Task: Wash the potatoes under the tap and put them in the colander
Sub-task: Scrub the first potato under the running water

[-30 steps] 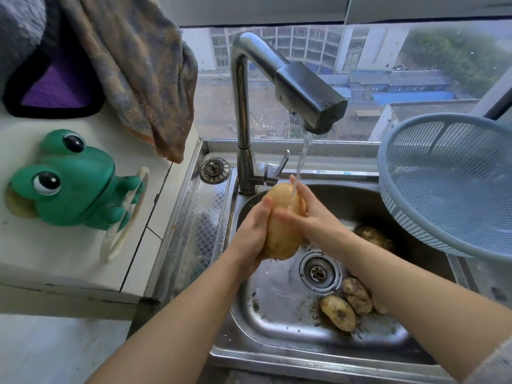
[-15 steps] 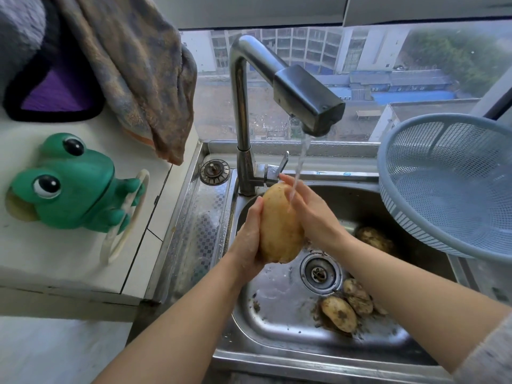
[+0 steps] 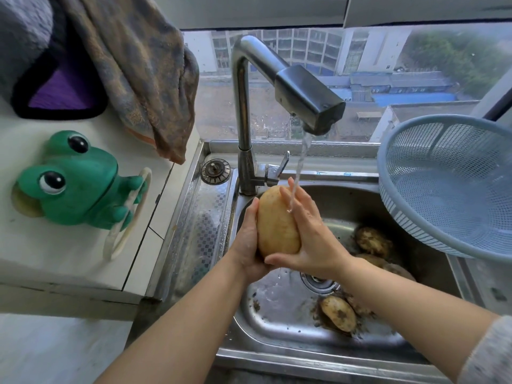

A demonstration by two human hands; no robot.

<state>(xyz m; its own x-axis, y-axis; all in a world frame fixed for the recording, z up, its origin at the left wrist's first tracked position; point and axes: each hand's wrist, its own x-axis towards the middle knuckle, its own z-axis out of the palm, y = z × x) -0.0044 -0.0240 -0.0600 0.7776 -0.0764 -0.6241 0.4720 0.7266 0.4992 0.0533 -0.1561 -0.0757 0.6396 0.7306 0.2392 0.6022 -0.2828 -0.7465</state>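
**Right hand slips lower on the potato under the running tap**

Against the view half a second back, the right hand (image 3: pixel 313 236) has slid down the potato (image 3: pixel 277 223). Its fingers (image 3: pixel 297 200) now lie nearly straight along the right side, and its thumb hooks under the lower end. The left hand (image 3: pixel 248 245) cups the other side as before, thumb up the flank. The potato stands almost upright just below the tap (image 3: pixel 243 112), over the sink (image 3: pixel 304 358). The water (image 3: pixel 300 162) lands on the right hand's fingers near the top end.

Below the tap, muddy potatoes (image 3: pixel 372 241) lie in dirt on the steel sink floor. Right of the tap a blue colander (image 3: pixel 443 162) leans toward me. Left of it a green frog (image 3: pixel 74 178) sits on a white counter (image 3: pixel 55 245), with a towel (image 3: pixel 138 73) hanging above. Behind the tap is a window (image 3: pixel 388 65) onto buildings.

The left hand's fingers are behind the potato. The right forearm covers part of the drain (image 3: pixel 318 281) and some muddy potatoes, so I cannot count them. The frame cuts off the colander's right side, and I cannot make out what it rests on.
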